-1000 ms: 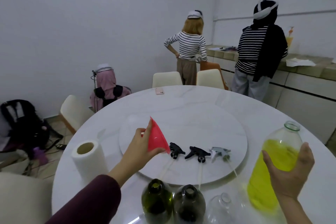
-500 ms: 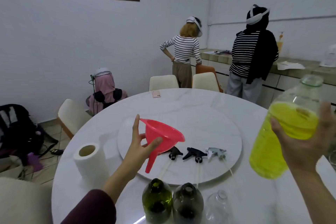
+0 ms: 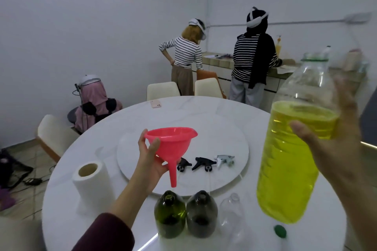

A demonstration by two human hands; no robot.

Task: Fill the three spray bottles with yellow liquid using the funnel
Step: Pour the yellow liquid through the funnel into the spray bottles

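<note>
While a roll of paper towel (image 3: pixel 92 185) stands on end at the left side of the round white table (image 3: pixel 204 112), the left hand (image 3: pixel 150 160) holds a pink funnel (image 3: pixel 170 144) up in the air. Its fingers and thumb are curled around the funnel's bowl, and the thin spout points down, above the green bottle (image 3: pixel 169 215). That green bottle stands open at the near edge of the table, touching a dark bottle (image 3: pixel 201 215) beside it, and a clear bottle (image 3: pixel 231 218) stands just to the right of that one. Behind them, three spray tops lie in a row on the round turning plate (image 3: pixel 224 134): two black spray tops (image 3: pixel 194 164) and one grey spray top (image 3: pixel 225 159). A small green cap (image 3: pixel 279 231) lies on the table near the clear bottle. On the right, the right hand (image 3: pixel 334 144) grips a big jug of yellow liquid (image 3: pixel 291 161), lifted off the table with its mouth open, and the fingers wrap around its side.
</note>
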